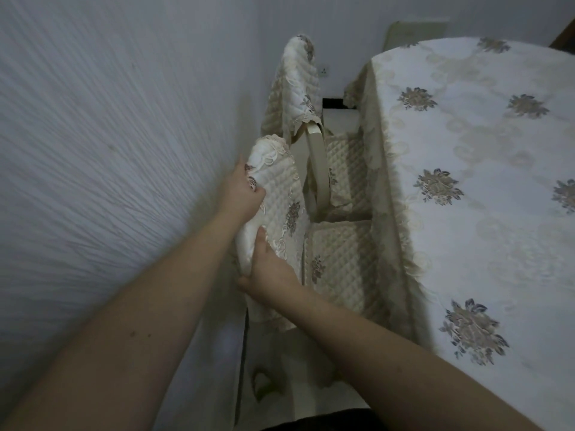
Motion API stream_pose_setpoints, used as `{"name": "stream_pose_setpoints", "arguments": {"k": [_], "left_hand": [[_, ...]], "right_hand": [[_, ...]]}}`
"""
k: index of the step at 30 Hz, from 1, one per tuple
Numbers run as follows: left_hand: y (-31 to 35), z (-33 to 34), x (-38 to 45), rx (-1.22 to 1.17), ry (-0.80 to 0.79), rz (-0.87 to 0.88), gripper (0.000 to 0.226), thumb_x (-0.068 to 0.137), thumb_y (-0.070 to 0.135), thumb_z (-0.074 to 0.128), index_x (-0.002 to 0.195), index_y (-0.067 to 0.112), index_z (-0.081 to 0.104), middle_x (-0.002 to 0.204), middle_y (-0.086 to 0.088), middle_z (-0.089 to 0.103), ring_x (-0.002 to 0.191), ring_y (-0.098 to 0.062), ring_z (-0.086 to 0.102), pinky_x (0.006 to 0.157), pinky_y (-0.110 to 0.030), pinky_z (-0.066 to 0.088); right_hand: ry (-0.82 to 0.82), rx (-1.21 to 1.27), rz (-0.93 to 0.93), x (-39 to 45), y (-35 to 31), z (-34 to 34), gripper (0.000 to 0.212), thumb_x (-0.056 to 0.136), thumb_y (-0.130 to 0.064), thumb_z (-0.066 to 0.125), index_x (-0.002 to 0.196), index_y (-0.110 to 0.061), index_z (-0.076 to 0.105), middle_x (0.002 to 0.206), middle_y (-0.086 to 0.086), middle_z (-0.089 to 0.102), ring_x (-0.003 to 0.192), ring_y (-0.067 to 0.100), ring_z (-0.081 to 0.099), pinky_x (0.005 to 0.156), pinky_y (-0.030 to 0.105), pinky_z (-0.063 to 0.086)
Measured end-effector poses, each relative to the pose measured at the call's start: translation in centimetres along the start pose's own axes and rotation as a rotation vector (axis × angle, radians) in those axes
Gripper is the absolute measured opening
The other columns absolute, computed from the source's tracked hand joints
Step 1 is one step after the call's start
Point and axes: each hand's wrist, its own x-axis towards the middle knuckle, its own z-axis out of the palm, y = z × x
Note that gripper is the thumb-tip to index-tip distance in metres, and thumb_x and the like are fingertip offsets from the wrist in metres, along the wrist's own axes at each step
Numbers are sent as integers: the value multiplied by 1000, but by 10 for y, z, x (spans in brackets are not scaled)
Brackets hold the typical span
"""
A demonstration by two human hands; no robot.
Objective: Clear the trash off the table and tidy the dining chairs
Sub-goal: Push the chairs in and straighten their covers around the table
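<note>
Two dining chairs (311, 169), nearer backrest (273, 194) in both hands' (242, 194) grip.

A home dining room: a table (466, 181) under floral cloth (embroidered), quilted-covered chairs (339, 262) along a textured wall (109, 135).

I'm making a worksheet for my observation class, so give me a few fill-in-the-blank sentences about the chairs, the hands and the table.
1. Both hands, left hand and right hand, grip the backrest of the ____ chair.
2. The table is covered by a cloth with a ____ pattern.
3. The far chair stands between the table and the ____.

Missing words: near; flower; wall
</note>
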Motion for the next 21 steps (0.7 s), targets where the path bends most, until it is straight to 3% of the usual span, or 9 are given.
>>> {"name": "stream_pose_setpoints", "arguments": {"k": [2,5,13,21], "left_hand": [[-9,4,-6,-38,31,10,71,72,31,55,137,7,43,124,-10,60,111,-29,57,89,-30,43],[-13,9,-9,-69,33,60,51,73,22,58,123,17,57,109,-2,64,97,-21,60,78,-25,42],[-12,21,-7,-27,1,95,61,76,23,58,136,18,48,120,-7,59,108,-23,56,93,-35,46],[4,32,19,-58,-45,94,63,78,21,57,139,15,45,126,-10,57,115,-26,54,96,-31,43]], "right_hand": [[-18,-34,-7,-1,3,4,113,80,-36,67,149,-12,-20,155,19,20,118,39,52,86,41,43],[-8,-60,-10,-3,9,4,113,82,-41,67,149,-10,-19,155,20,20,119,39,51,87,42,43],[42,-58,24,-14,18,-1,110,79,-30,66,151,-12,-15,158,15,15,115,37,54,84,40,44],[90,-21,52,0,18,-17,105,81,-28,64,151,-14,-13,160,10,13,117,37,53,87,41,44]]}}
